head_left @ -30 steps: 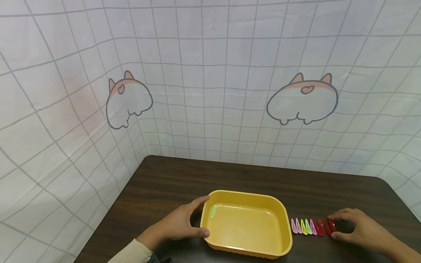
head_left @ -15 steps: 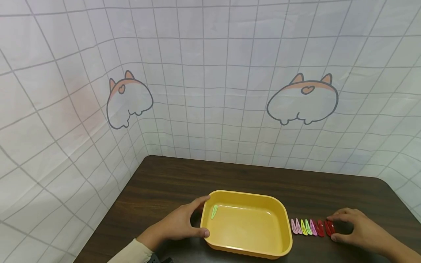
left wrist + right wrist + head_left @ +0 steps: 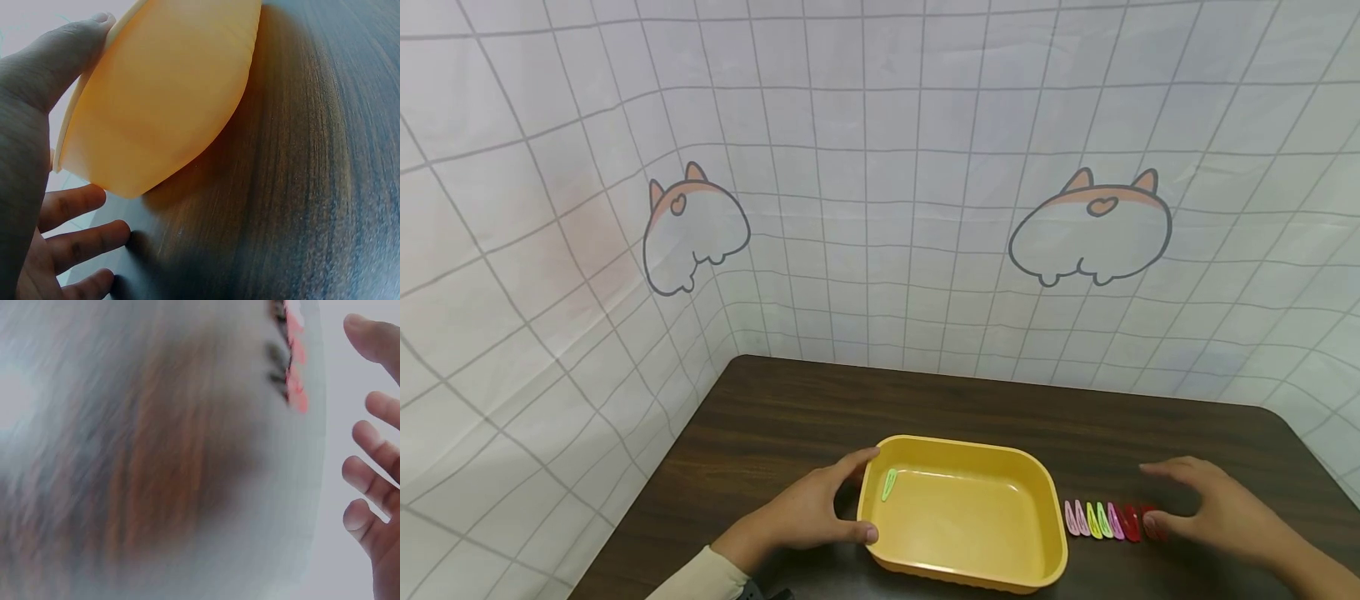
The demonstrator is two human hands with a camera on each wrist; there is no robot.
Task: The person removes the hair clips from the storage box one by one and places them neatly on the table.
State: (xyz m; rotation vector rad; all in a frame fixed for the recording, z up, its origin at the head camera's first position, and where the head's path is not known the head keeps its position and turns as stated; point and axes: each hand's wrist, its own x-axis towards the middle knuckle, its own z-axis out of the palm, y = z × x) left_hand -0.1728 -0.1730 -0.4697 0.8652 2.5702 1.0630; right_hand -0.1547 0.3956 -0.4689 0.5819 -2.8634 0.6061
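Observation:
A shallow yellow plastic tray (image 3: 1045,500) sits on the table, a light green snap hair clip (image 3: 889,484) at its left inside. My left hand (image 3: 812,504) holds the tray's left end, thumb and index finger on the rim; its other fingers extend free beside the tray wall (image 3: 169,87) in the left wrist view. Right of the tray lies a row of snap hair clips: pink (image 3: 1077,517), yellow (image 3: 1094,520), green (image 3: 1104,519), purple-pink (image 3: 1116,521) and red (image 3: 1131,523). Over the row's right end, my right hand (image 3: 1217,512) has spread fingers and nothing in them, its thumb partly hiding the last red clips.
The dark wood-grain table (image 3: 820,408) has rounded back corners. A white gridded cloth (image 3: 880,250) with cartoon animal prints hangs behind it and along the sides.
My right hand first nudged the last red clips left, closer to the row. Now its fingers have spread and lifted off them. My left hand and the tray have stayed put.

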